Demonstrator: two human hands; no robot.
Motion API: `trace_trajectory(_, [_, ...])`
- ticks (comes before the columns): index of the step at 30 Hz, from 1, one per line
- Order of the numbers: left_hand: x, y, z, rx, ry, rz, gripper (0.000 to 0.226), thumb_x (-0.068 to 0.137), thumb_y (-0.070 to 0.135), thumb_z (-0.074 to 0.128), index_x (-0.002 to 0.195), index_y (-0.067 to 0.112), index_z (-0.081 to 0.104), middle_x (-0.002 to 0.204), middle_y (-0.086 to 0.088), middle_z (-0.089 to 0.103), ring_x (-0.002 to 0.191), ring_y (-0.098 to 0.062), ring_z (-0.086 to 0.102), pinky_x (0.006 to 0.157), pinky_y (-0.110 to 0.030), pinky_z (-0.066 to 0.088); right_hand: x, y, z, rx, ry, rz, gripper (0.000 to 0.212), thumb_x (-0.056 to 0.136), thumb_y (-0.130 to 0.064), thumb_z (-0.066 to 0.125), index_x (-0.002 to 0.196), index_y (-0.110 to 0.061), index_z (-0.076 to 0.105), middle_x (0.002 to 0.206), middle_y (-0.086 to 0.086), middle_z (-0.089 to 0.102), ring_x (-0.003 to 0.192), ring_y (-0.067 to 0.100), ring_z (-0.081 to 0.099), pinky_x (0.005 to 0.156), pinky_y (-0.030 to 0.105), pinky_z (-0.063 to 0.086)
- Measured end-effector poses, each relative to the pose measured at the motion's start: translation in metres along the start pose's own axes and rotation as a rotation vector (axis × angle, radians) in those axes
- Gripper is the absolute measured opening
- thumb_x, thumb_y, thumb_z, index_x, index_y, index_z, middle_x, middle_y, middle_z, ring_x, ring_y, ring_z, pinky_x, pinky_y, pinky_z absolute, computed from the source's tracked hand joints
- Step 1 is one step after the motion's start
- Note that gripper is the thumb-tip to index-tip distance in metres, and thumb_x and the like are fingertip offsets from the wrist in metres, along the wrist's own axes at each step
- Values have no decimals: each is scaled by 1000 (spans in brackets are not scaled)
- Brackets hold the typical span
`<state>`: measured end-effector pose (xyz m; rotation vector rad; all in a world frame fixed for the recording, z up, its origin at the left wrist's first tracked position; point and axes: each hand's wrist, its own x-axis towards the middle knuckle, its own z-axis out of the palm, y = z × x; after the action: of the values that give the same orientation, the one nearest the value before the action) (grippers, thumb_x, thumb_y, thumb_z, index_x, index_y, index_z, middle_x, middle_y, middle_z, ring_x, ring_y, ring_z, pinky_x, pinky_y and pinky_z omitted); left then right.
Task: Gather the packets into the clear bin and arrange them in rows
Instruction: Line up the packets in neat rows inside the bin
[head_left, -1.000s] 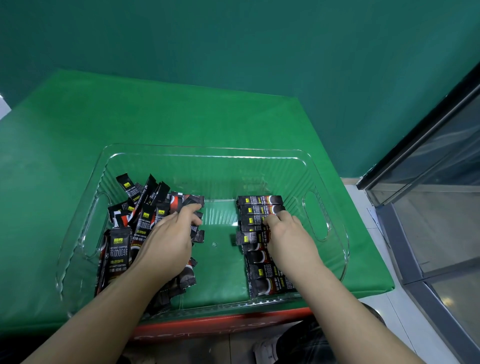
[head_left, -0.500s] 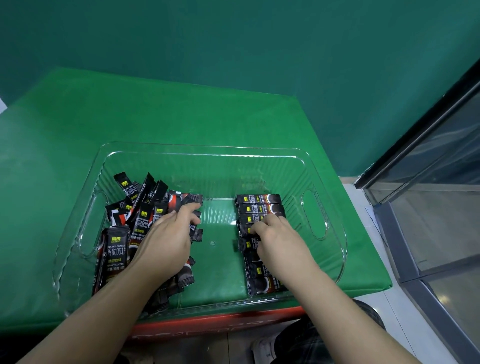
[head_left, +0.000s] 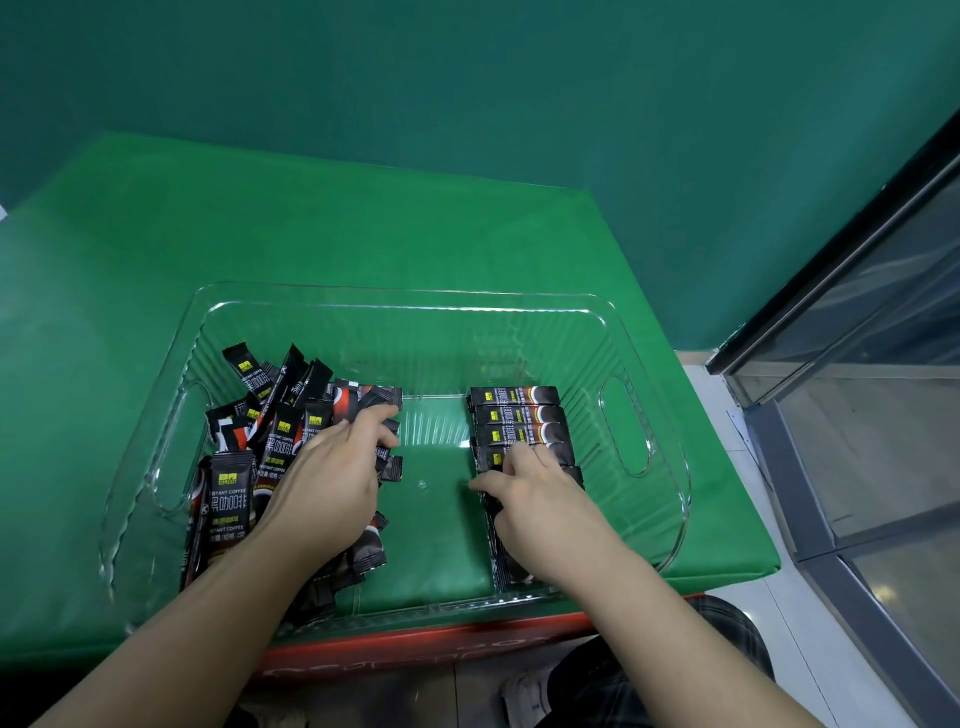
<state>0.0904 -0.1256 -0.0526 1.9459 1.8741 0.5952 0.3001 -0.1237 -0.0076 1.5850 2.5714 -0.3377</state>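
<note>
Loose packets (head_left: 249, 467) heaped lower left under left hand (head_left: 332, 483), fingers curled on one; neat row (head_left: 519, 421) crosswise, right hand (head_left: 540, 499) pressing flat.

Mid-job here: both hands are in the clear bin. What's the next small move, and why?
Probably lift one packet with the left hand from the loose pile and carry it to the row. The pile lies jumbled on the clear bin's left side, while the right hand rests on the neat row at right.
</note>
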Motion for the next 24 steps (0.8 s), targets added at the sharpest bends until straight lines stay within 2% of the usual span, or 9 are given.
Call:
trace_trajectory(4, [0,0,0,-10,-2,-8,64,89,-7,37,143,25,25,125,14,52,112,-26,54,90,-42,50,0,-1,0,48,15,-27,56,86,-5,43,137,-29,46,116,3,40,114,22,33,96,32,34])
trace_trajectory(7, [0,2,-2,-21,-7,-21,71,84,-12,34,144,24,24,125,12,52,120,-22,48,95,-42,47,2,-9,-2,178,43,-76,42,92,-12,46,132,-26,52,116,1,47,113,18,37,94,27,33])
trace_trajectory(9, [0,3,-3,-34,-5,-23,74,82,-13,35,145,24,23,125,13,51,120,-18,46,96,-39,45,5,-20,-3,322,-9,-83,31,94,-22,52,124,-21,58,109,-2,55,105,14,45,89,24,35])
trace_trajectory(12, [-2,5,-5,-57,-1,-19,76,80,-12,35,145,24,21,125,13,49,120,-14,43,98,-35,41,10,-39,-3,562,-158,-25,23,90,-29,61,109,-17,66,85,-9,59,82,9,53,73,19,41])
trace_trajectory(14, [-3,5,-6,-68,0,-12,75,81,-12,34,145,24,20,125,12,49,120,-13,43,98,-34,40,14,-48,0,656,-212,-3,21,88,-30,65,102,-15,68,91,-2,67,82,10,59,77,22,47])
trace_trajectory(17, [-3,4,-7,-81,0,-6,73,82,-9,32,145,24,19,125,12,48,121,-13,42,97,-34,40,19,-59,4,755,-245,32,21,84,-28,70,100,-15,66,93,1,68,78,10,58,73,22,47])
trace_trajectory(19, [-3,4,-7,-79,0,-9,72,83,-9,32,145,24,18,125,12,48,121,-12,42,96,-33,40,21,-62,7,796,-238,52,13,82,-22,72,86,-20,59,86,-2,64,69,7,54,64,18,44])
trace_trajectory(21, [-3,5,-6,-75,5,-7,72,83,-10,33,145,24,19,124,12,48,119,-11,43,94,-31,41,22,-63,10,789,-212,63,26,81,-15,71,73,-25,48,79,-4,60,60,5,49,57,19,40])
trace_trajectory(24, [-2,5,-6,-69,12,1,65,88,-6,35,145,23,21,121,14,50,114,-11,45,93,-31,43,19,-59,11,740,-202,82,22,81,-13,66,79,-23,47,81,-4,59,64,10,48,60,26,41])
